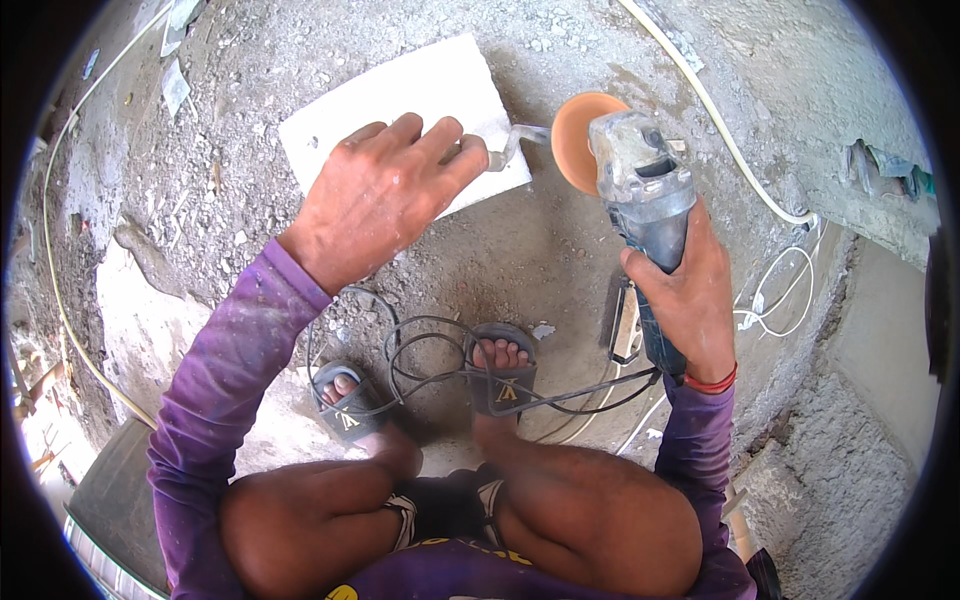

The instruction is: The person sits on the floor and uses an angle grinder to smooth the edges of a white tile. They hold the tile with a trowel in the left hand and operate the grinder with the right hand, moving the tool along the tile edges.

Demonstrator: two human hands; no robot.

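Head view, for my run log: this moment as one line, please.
left hand: holding bent metal tool over white slab; right hand: holding angle grinder; orange disc: beside tool's end

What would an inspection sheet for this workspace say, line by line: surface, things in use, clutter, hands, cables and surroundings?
Surface: rough, dusty ground with a white slab lying on it.
Things in use: grinder with an orange disc; bent metal piece reaching toward the disc, contact unclear.
Clutter: rubble and a pale scrap at upper left.
Left hand: grip closed on the metal piece, above the slab.
Right hand: grip closed around the grinder's body.
Cables: black cord looping around and over the sandals; pale hose at upper right.
Surroundings: pale wall at right; nobody else seen.
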